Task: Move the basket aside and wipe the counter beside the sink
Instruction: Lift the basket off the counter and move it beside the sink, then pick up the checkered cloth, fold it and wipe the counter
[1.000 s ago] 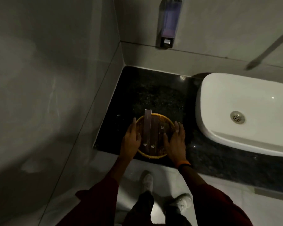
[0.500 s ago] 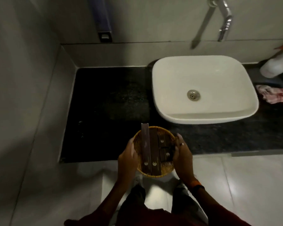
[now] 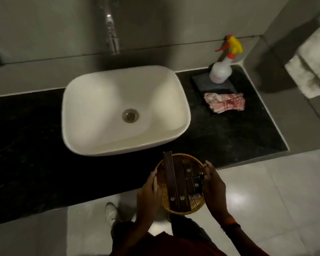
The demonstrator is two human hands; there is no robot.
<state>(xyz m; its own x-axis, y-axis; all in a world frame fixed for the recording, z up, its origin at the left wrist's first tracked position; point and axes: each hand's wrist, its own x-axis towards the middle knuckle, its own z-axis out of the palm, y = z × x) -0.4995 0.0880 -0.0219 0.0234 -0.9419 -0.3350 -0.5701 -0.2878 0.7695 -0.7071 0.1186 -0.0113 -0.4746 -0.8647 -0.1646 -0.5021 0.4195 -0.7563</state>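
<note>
A round woven basket holding several dark brown boxes is held in the air over the counter's front edge, in front of the white sink. My left hand grips its left rim and my right hand grips its right rim. The black stone counter stretches to the left of the sink and also to its right. A pink checked cloth lies folded on the counter right of the sink.
A white spray bottle with a yellow and red trigger stands on a dark tray at the back right. A tap comes out of the wall above the sink. Folded white towels sit at the far right. Pale floor tiles lie below.
The basket has been lifted from the counter left of the sink and carried right, now in front of the sink. The view has swung right, showing the spray bottle and cloth.
</note>
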